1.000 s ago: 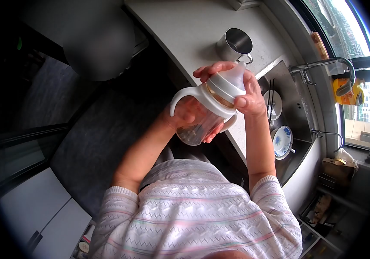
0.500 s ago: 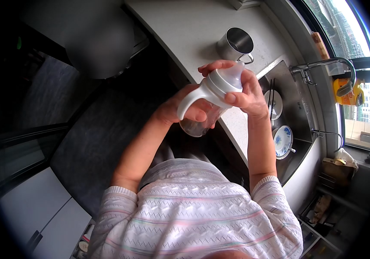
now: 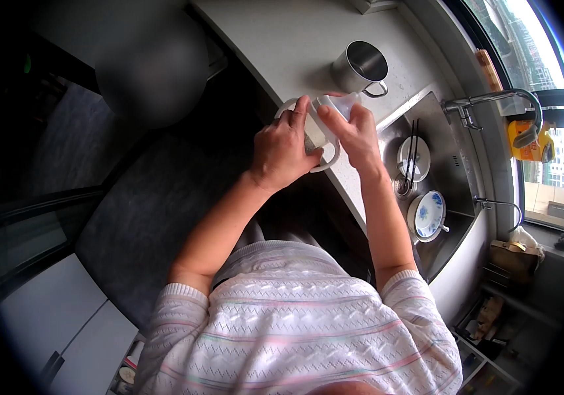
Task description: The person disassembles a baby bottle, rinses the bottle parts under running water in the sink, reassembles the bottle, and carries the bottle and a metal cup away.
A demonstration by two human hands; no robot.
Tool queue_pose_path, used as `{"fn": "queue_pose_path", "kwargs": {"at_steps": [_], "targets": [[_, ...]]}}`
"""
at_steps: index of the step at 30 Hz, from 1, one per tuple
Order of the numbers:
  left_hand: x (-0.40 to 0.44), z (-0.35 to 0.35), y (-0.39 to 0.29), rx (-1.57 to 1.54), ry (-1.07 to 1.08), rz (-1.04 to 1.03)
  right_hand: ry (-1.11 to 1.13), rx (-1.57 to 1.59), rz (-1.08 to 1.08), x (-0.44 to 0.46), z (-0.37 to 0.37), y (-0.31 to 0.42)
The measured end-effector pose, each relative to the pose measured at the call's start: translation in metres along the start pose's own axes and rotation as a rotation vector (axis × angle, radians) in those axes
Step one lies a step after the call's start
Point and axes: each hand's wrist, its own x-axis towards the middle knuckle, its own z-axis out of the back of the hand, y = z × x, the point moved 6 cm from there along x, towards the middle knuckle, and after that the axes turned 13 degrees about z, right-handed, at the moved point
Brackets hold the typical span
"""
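Between my two hands is a clear baby bottle (image 3: 315, 136) with white loop handles, held tilted over the edge of the counter. My left hand (image 3: 283, 150) wraps round its body and handles, the thumb by the lower loop. At the top end, my right hand (image 3: 357, 135) grips the white collar and translucent cap (image 3: 344, 103), fingers closed. Much of the bottle is hidden by my fingers, and whether the cap sits tight or loose I cannot tell. A stainless steel mug (image 3: 359, 69) stands upright on the counter just beyond my right hand.
Right of the counter (image 3: 275, 39) is a metal sink (image 3: 452, 148) holding a white plate (image 3: 403, 158), dark chopsticks (image 3: 413, 155) and a blue-patterned bowl (image 3: 431, 212). A curved faucet (image 3: 496, 97) reaches over it. A yellow container (image 3: 525, 135) stands by the window.
The bottle has turned and shifted slightly, its cap now pointing more to the right. My left hand now shows its back over the body; my right hand has moved left, uncovering more of the sink.
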Motion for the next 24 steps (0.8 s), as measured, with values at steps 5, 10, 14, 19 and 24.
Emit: {"fn": "queue_pose_path", "kwargs": {"at_steps": [5, 10, 14, 19, 24], "targets": [[0.002, 0.001, 0.010, -0.132, 0.039, -0.010, 0.182, 0.202, 0.078, -0.005, 0.003, -0.009], [0.001, 0.001, 0.012, -0.504, 0.380, 0.078, 0.291, 0.569, 0.141, -0.008, 0.017, -0.008], [0.002, 0.001, 0.010, -0.516, 0.270, 0.034, 0.209, 0.301, 0.096, -0.008, 0.007, -0.007], [0.000, -0.005, 0.017, -0.308, 0.213, 0.085, 0.153, -0.007, 0.056, -0.011, 0.007, -0.010], [-0.002, -0.008, 0.016, -0.516, 0.414, 0.137, 0.257, 0.502, 0.053, -0.016, 0.006, -0.007]]}}
